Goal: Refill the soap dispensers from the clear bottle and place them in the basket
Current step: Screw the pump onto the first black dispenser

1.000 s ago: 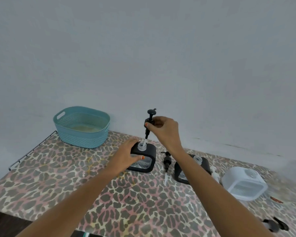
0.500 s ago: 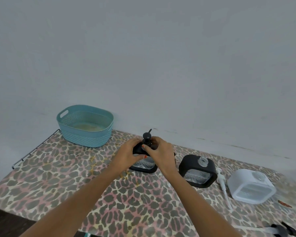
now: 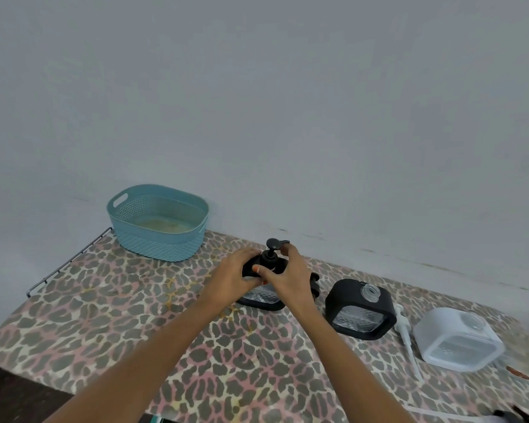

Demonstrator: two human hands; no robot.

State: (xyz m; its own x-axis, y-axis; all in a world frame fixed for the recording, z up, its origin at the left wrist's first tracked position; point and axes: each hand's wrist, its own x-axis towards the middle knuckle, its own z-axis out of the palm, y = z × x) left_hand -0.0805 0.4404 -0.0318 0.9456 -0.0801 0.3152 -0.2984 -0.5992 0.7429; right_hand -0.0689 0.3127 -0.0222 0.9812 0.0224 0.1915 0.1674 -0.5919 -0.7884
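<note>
A black soap dispenser (image 3: 261,297) stands on the table with its black pump (image 3: 271,251) seated in its neck. My left hand (image 3: 233,274) grips the dispenser's left side. My right hand (image 3: 289,274) curls its fingers round the pump collar. To the right stands a second black dispenser (image 3: 359,309) with an open clear neck. Farther right is a white dispenser (image 3: 458,340), also without a pump. The teal basket (image 3: 158,221) sits at the back left by the wall. No clear bottle is in view.
A white pump (image 3: 405,331) lies on the leopard-print table (image 3: 129,306) between the second black dispenser and the white one. Another black pump (image 3: 315,285) peeks out behind my right wrist. A dark object (image 3: 515,416) lies at the bottom right edge.
My right hand lowered the black pump from above into the dispenser's neck and now grips its collar. My left hand stayed on the dispenser.
</note>
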